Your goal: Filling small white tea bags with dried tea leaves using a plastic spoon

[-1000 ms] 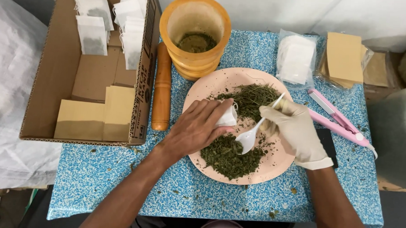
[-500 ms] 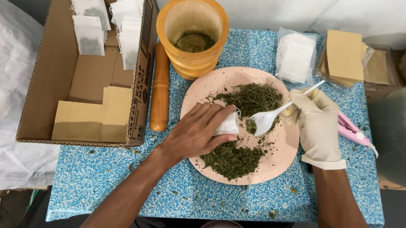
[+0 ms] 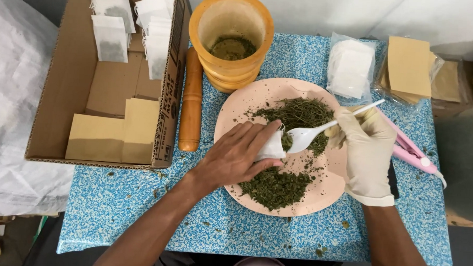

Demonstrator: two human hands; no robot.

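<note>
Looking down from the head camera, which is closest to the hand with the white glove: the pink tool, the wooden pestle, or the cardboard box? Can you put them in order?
From the gloved right hand:
1. Pink tool, just beside the hand on its right, partly under it.
2. Wooden pestle, across the plate on the left, lying beside the mortar.
3. Cardboard box, farthest left, past the pestle.

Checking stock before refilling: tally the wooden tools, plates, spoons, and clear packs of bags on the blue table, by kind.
Wooden mortar: 1
Wooden pestle: 1
Pink plate: 1
White plastic spoon, held in the gloved right hand: 1
Clear packs, one of white bags and one of brown bags: 2
Total: 6
</note>
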